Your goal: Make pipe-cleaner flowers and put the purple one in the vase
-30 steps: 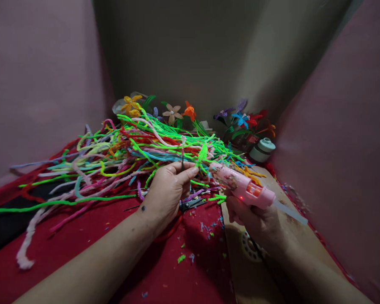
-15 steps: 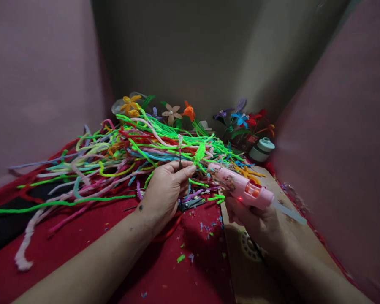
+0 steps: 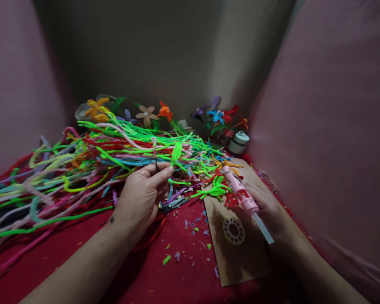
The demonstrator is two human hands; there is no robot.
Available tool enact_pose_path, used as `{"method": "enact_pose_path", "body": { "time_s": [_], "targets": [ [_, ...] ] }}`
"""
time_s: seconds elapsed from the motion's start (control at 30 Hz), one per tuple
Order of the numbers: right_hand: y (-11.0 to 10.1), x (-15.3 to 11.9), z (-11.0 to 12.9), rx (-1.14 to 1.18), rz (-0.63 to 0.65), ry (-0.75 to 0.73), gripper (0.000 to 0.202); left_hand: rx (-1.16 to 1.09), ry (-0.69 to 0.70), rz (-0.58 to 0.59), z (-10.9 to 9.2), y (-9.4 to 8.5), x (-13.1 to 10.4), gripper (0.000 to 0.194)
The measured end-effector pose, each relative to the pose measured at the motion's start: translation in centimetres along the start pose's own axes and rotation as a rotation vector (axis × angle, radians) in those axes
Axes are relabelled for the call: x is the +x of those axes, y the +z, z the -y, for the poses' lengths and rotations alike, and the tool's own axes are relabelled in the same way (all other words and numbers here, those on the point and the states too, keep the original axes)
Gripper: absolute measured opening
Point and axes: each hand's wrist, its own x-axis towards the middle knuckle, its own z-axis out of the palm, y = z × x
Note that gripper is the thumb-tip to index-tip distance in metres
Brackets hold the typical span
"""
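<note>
My left hand [image 3: 142, 190] pinches a thin dark stem [image 3: 156, 158] with a pale tip, and a bright green leaf-shaped piece [image 3: 176, 153] rises beside its fingertips. On the right, my right hand [image 3: 262, 202] is wrapped round a pink glue gun [image 3: 241, 192], whose clear glue stick pokes out at the back. The gun's nozzle points away, apart from the green piece. Just left of the gun, green leaf-shaped pieces [image 3: 213, 189] and red pieces [image 3: 230, 200] lie on a brown board [image 3: 240, 266].
A pile of colourful fuzzy stems [image 3: 114, 156] spreads over the red cloth [image 3: 139, 270]. Scissors [image 3: 174, 205] lie near my left hand. A round holed disc [image 3: 234, 231] sits on the board. Behind stand fuzzy flowers [image 3: 146, 115] and a pale lidded jar [image 3: 239, 142].
My right hand and the glue gun have moved away from the green piece, to the right, and the gun has turned. The whole view has shifted, with the pile now further left.
</note>
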Motion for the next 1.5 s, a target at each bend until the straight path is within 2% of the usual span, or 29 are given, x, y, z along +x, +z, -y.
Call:
{"method": "enact_pose_path", "body": {
  "time_s": [0.07, 0.13, 0.3, 0.4, 0.57, 0.63, 0.7, 0.77, 0.87, 0.97, 1.07, 1.17, 1.33, 1.5],
  "targets": [
    [-1.1, -1.8, -2.4, -0.207, 0.001, -0.029, 0.022, 0.013, -0.007, 0.003, 0.0, 0.1, -0.1, 0.02],
    [-2.4, -3.5, -4.9, -0.381, -0.01, 0.003, 0.022, 0.02, -0.01, 0.006, 0.0, 0.3, -0.2, 0.02],
    [-5.0, -5.1, -9.1, -0.757, 0.14, 0.147, 0.025, 0.031, -0.029, -0.005, 0.0, 0.6, -0.4, 0.022],
    [-5.4, -4.7, -10.0, -0.808, 0.189, 0.233, 0.029, 0.022, -0.053, 0.004, 0.1, 0.6, -0.3, 0.023],
    [-6.0, -4.0, -10.4, -0.658, 0.241, 0.248, 0.033, 0.007, -0.052, 0.03, 0.5, 0.2, -0.2, 0.024],
    [-6.5, -3.7, -9.5, -0.608, 0.226, 0.233, 0.037, -0.01, -0.066, 0.062, 0.6, 0.2, -0.5, 0.023],
    [-6.7, -3.0, -7.5, -0.57, 0.139, 0.202, 0.034, -0.042, -0.099, 0.103, 0.7, 0.3, -0.9, 0.022],
    [-6.0, -1.7, -4.4, -0.341, 0.055, 0.116, 0.027, -0.076, -0.148, 0.169, 0.8, 0.5, -1.3, 0.022],
    [-2.8, 1.0, 0.8, 0.197, 0.129, 0.098, 0.018, -0.095, -0.189, 0.241, 1.0, 0.9, -1.8, 0.021],
    [1.6, 3.5, 4.2, 0.668, 0.176, 0.271, 0.016, -0.086, -0.223, 0.27, 1.2, 1.0, -2.0, 0.019],
    [5.0, 5.0, 5.3, 1.052, 0.172, 0.357, 0.008, -0.092, -0.243, 0.29, 1.5, 0.9, -1.9, 0.019],
    [6.6, 5.2, 5.6, 1.254, 0.117, 0.396, 0.009, -0.101, -0.244, 0.301, 1.6, 0.7, -1.9, 0.019],
    [7.0, 5.0, 5.6, 1.358, 0.111, 0.459, 0.007, -0.073, -0.252, 0.296, 1.8, 0.7, -1.9, 0.021],
    [6.0, 5.9, 5.7, 1.26, 0.05, 0.397, 0.006, 0.054, -0.059, 0.249, 1.7, 1.1, -1.9, 0.028]
  ]
}}
